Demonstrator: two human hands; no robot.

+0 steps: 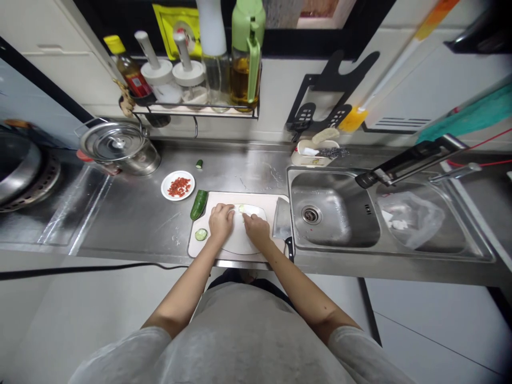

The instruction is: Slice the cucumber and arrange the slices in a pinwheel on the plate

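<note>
A white plate (256, 214) lies on the pale cutting board (196, 248). A small pale-green cucumber slice (241, 208) rests toward the plate's far edge. My left hand (221, 221) is over the plate's left side, its fingers curled together; what they hold, if anything, is hidden. My right hand (257, 229) reaches in from the right, fingertips pinched at the near side of the slice. A cut cucumber (199, 205) lies across the board's left edge, with a cucumber piece (201, 234) below it. On the board's right side is a cleaver (282, 220), black handle toward me.
A dish of red bits (178, 185) and a cucumber end (199, 164) sit behind the board. A lidded steel pot (120, 146) stands back left. The double sink (336, 213) adjoins on the right. Bottles and jars fill a wall rack (196, 109).
</note>
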